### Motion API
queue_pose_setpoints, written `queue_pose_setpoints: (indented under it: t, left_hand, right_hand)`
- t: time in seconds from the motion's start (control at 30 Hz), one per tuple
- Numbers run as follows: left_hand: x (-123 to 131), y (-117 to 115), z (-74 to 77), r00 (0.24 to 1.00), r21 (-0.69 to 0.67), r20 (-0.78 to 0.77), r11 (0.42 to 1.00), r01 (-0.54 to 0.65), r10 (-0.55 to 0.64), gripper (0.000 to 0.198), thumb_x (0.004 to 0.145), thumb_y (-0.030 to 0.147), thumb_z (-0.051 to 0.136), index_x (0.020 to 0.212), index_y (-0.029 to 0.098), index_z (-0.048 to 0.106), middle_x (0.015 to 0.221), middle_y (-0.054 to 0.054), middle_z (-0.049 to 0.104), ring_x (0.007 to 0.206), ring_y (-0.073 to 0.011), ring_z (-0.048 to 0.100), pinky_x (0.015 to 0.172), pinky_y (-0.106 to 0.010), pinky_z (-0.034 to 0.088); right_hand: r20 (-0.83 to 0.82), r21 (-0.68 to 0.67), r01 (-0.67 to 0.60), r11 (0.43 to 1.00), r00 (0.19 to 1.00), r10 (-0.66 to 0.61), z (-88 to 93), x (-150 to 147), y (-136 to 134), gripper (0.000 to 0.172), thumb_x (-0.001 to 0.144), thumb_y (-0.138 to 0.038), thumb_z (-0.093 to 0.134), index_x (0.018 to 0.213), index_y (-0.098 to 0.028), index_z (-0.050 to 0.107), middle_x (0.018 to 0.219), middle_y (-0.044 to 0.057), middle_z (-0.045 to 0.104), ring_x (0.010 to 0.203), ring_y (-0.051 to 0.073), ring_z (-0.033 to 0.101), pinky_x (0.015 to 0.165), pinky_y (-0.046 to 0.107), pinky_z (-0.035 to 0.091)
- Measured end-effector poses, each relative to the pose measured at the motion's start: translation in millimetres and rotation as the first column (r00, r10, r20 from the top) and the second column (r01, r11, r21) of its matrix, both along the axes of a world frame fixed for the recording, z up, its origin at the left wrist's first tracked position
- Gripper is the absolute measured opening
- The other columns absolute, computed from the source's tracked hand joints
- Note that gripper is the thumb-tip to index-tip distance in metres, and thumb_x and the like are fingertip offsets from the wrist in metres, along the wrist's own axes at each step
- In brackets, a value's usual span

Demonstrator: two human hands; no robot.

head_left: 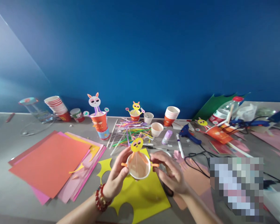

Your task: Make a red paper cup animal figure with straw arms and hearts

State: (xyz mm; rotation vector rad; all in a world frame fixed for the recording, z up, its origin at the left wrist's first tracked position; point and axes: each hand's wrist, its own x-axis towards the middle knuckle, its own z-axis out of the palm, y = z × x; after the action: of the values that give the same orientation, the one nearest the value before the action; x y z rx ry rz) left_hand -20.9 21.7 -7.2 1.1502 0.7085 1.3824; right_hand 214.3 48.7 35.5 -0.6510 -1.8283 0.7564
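In front of me a paper cup [138, 169] is tilted so that its white inside faces up. A yellow rabbit-like paper face [137, 144] with pink ears rises from its far rim, on an orange pipe cleaner frame [143, 157]. Short orange ends stick out on both sides. My left hand [118, 174], wearing a red bead bracelet [100, 199], is closed around the cup's left side. My right hand [170, 172] is curled at the right, thumb and forefinger about the right-hand orange end [155, 165]. A yellow sheet [142, 199] with round cutouts lies beneath.
Coloured paper [49, 161] is stacked left. Loose pipe cleaners [130, 127] spread behind the cup, near a finished-looking figure on red cups [99, 121]. A glue stick [167, 137], a marker [180, 145] and a blue glue gun [189, 133] with black cord lie right.
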Motion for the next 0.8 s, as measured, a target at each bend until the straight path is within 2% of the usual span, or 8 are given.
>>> queue_pose_setpoints:
  t: [0.13, 0.17, 0.23, 0.37, 0.47, 0.53, 0.7, 0.8]
  left_hand:
    - [-1.5, -0.9, -1.0, 0.989, 0.153, -0.107, 0.984, -0.088, 0.105, 0.062, 0.09, 0.037, 0.069, 0.147, 0.028, 0.046, 0.15, -0.013, 0.049, 0.138, -0.0345, 0.046, 0.115, -0.044, 0.038]
    - [-2.0, -1.6, -3.2, 0.984, 0.181, -0.127, 0.978, -0.1, 0.124, 0.063, 0.088, 0.035, 0.071, 0.146, 0.029, 0.047, 0.15, -0.013, 0.05, 0.138, -0.0343, 0.046, 0.116, -0.044, 0.037]
    - [-2.9, -3.5, -8.2, 0.976, 0.224, -0.157, 0.968, -0.112, 0.15, 0.065, 0.086, 0.03, 0.074, 0.145, 0.029, 0.048, 0.149, -0.013, 0.051, 0.139, -0.0348, 0.045, 0.117, -0.045, 0.034]
    - [-3.5, -6.3, -8.9, 0.952, 0.323, -0.239, 0.94, -0.109, 0.193, 0.065, 0.087, 0.025, 0.073, 0.146, 0.031, 0.047, 0.148, -0.011, 0.052, 0.14, -0.0357, 0.043, 0.118, -0.05, 0.03]
    - [-2.9, -4.5, 0.9, 0.92, 0.431, -0.314, 0.899, -0.08, 0.232, 0.067, 0.086, 0.024, 0.074, 0.147, 0.034, 0.046, 0.147, -0.011, 0.054, 0.14, -0.0369, 0.042, 0.117, -0.055, 0.027]
    - [-2.3, -2.3, 8.5, 0.904, 0.492, -0.345, 0.869, -0.056, 0.253, 0.068, 0.085, 0.025, 0.075, 0.146, 0.035, 0.047, 0.144, -0.011, 0.056, 0.14, -0.0376, 0.042, 0.117, -0.057, 0.025]
    - [-1.2, 1.2, 20.2, 0.882, 0.554, -0.376, 0.832, -0.033, 0.285, 0.061, 0.084, 0.027, 0.076, 0.14, 0.033, 0.055, 0.136, -0.011, 0.063, 0.132, -0.0367, 0.052, 0.116, -0.058, 0.028]
    - [-2.2, 4.3, 21.3, 0.85, 0.651, -0.411, 0.759, 0.021, 0.329, 0.057, 0.088, 0.034, 0.072, 0.141, 0.027, 0.054, 0.134, -0.014, 0.064, 0.126, -0.0353, 0.057, 0.114, -0.058, 0.032]
  right_hand:
    - [-0.067, 0.097, 0.308, 0.946, 0.951, -0.303, 17.0, -2.7, -22.9, 0.032, 0.095, -0.013, 0.051, 0.123, -0.025, 0.06, 0.105, 0.011, 0.065, 0.087, 0.023, 0.066, 0.084, 0.039, 0.057]
    - [-0.057, 0.138, 0.321, 0.937, 0.947, -0.316, 24.0, -5.9, -30.2, 0.031, 0.094, -0.011, 0.051, 0.119, -0.026, 0.061, 0.104, 0.011, 0.067, 0.088, 0.023, 0.068, 0.085, 0.039, 0.056]
    - [0.112, 0.114, 0.218, 0.969, 0.967, -0.231, 37.1, -15.3, -42.2, 0.026, 0.092, -0.011, 0.056, 0.113, -0.025, 0.064, 0.101, 0.011, 0.071, 0.08, 0.022, 0.07, 0.072, 0.033, 0.058]
    - [0.243, -0.231, 0.14, 0.963, 0.967, -0.082, 43.0, -37.7, -46.1, 0.017, 0.094, -0.028, 0.062, 0.11, -0.023, 0.065, 0.085, 0.005, 0.074, 0.045, 0.012, 0.062, 0.042, 0.022, 0.051]
    - [0.119, -0.508, 0.015, 0.861, 0.992, 0.052, 31.1, -49.4, -39.2, 0.019, 0.099, -0.036, 0.054, 0.107, -0.023, 0.065, 0.082, 0.002, 0.073, 0.037, 0.008, 0.056, 0.033, 0.017, 0.045]
    - [-0.013, -0.612, -0.08, 0.787, 0.996, 0.091, 22.7, -54.3, -36.3, 0.021, 0.098, -0.04, 0.056, 0.102, -0.022, 0.066, 0.076, 0.001, 0.07, 0.036, 0.007, 0.056, 0.032, 0.015, 0.044]
    - [-0.224, -0.676, -0.222, 0.703, 0.97, 0.091, 16.5, -59.0, -35.9, 0.027, 0.093, -0.046, 0.064, 0.101, -0.02, 0.065, 0.076, 0.0, 0.068, 0.04, 0.007, 0.057, 0.031, 0.014, 0.045]
    - [-0.223, -0.701, -0.229, 0.675, 0.97, 0.097, 19.0, -58.9, -36.4, 0.029, 0.093, -0.046, 0.064, 0.102, -0.018, 0.064, 0.068, -0.002, 0.065, 0.036, 0.005, 0.053, 0.03, 0.012, 0.039]
